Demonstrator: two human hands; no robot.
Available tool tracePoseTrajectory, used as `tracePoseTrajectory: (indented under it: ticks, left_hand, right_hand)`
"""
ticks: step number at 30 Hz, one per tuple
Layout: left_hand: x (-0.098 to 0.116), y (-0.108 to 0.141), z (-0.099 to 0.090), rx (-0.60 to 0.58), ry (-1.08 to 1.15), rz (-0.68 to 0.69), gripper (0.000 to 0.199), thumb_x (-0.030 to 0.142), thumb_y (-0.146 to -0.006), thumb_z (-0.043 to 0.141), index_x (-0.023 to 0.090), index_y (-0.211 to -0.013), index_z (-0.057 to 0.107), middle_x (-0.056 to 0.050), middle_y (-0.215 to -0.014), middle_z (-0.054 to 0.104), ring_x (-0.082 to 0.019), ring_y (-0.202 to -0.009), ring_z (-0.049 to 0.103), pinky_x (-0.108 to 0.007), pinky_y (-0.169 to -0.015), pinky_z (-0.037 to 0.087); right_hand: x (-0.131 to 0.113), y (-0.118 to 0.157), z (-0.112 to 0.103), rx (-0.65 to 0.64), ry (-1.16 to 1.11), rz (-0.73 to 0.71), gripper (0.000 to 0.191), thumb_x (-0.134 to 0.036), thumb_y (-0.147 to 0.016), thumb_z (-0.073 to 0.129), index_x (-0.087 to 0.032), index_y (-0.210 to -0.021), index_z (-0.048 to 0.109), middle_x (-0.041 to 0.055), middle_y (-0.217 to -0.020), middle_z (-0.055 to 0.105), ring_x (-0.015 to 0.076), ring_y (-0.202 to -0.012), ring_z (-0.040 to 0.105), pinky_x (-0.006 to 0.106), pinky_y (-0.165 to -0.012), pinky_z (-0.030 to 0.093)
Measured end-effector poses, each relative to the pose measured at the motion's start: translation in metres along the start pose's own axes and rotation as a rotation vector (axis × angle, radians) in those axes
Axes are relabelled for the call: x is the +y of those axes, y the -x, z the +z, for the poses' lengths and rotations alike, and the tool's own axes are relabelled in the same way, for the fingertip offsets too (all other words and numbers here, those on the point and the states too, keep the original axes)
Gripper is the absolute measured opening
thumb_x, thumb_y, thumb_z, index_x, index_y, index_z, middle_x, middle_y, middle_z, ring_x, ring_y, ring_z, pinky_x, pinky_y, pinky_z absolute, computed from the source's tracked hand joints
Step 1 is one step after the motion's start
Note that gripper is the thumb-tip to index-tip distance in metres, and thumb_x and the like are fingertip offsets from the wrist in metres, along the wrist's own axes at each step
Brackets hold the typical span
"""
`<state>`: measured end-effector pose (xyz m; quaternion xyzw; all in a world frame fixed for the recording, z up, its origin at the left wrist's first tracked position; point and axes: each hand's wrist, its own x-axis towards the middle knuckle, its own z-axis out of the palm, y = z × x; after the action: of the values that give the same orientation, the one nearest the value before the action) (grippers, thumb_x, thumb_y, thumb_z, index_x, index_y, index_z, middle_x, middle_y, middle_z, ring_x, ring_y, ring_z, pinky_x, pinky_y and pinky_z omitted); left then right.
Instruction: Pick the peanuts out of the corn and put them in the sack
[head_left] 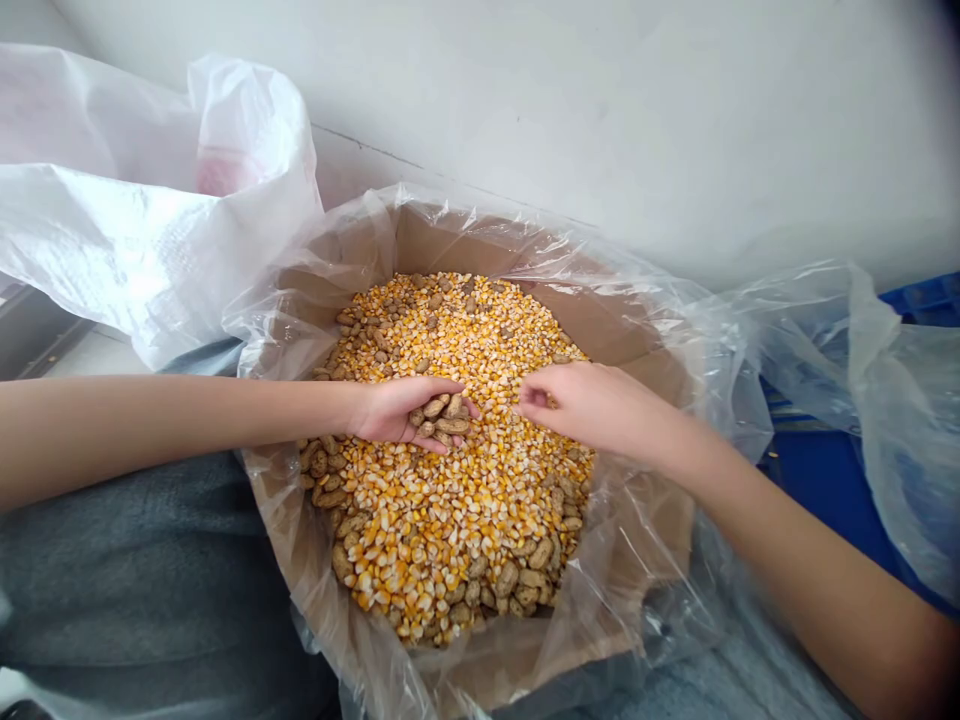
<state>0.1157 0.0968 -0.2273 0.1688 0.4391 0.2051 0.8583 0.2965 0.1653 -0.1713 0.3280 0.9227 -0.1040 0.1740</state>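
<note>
A cardboard box [465, 240] lined with clear plastic holds loose corn kernels [450, 500], with unshelled peanuts [525, 585] mostly around the edges. Palm up over the middle of the corn, my left hand [390, 410] cups several peanuts [442, 415]. My right hand [566, 400] is just to its right above the kernels, its fingers curled together in a pinch. Whatever those fingers may hold is hidden. The two hands do not touch.
A white woven sack [142, 240] stands open at the upper left. Behind the box is a pale wall [600, 120]. A blue crate [817, 480] partly under clear plastic [915, 430] lies at the right. My legs flank the box.
</note>
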Motion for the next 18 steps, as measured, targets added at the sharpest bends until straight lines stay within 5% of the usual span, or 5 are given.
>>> tracePoseTrajectory:
  ticks: [3,10,14,18]
  left_hand:
    - [0.0,0.0,-0.001,0.004,0.0,0.003,0.028,0.036,-0.078,0.038,0.015,-0.086,0.055,-0.002,-0.076,0.059,-0.01,-0.065,0.056,-0.022,-0.06,0.043]
    - [0.0,0.0,0.0,0.022,-0.009,-0.005,0.028,0.036,-0.079,0.037,0.015,-0.085,0.055,-0.002,-0.074,0.058,-0.01,-0.065,0.056,-0.022,-0.059,0.043]
    - [0.0,0.0,0.0,0.008,-0.005,0.002,0.028,0.035,-0.079,0.036,0.015,-0.085,0.055,-0.002,-0.072,0.058,-0.01,-0.065,0.056,-0.022,-0.058,0.043]
    - [0.0,0.001,0.0,-0.002,-0.002,0.001,0.028,0.035,-0.079,0.037,0.015,-0.084,0.055,-0.002,-0.074,0.059,-0.01,-0.065,0.056,-0.021,-0.058,0.042]
  right_hand:
    - [0.016,0.002,0.008,-0.322,0.164,0.142,0.008,-0.022,-0.061,0.055,-0.018,-0.056,0.061,0.0031,-0.057,0.06,0.0151,-0.051,0.055,0.023,-0.044,0.035]
    - [0.009,-0.004,0.039,-0.622,0.219,0.159,0.029,-0.03,-0.05,0.063,-0.018,-0.029,0.046,-0.0018,-0.031,0.045,0.0142,-0.036,0.05,0.03,-0.047,0.042]
    - [0.003,-0.006,0.046,-0.536,0.273,0.121,0.023,-0.021,-0.043,0.066,-0.017,-0.031,0.047,-0.0008,-0.035,0.047,0.0173,-0.041,0.053,0.03,-0.045,0.042]
    - [0.006,-0.001,0.028,-0.44,0.247,0.095,0.008,-0.023,-0.056,0.06,-0.017,-0.051,0.06,0.0049,-0.054,0.06,0.0193,-0.053,0.058,0.026,-0.045,0.039]
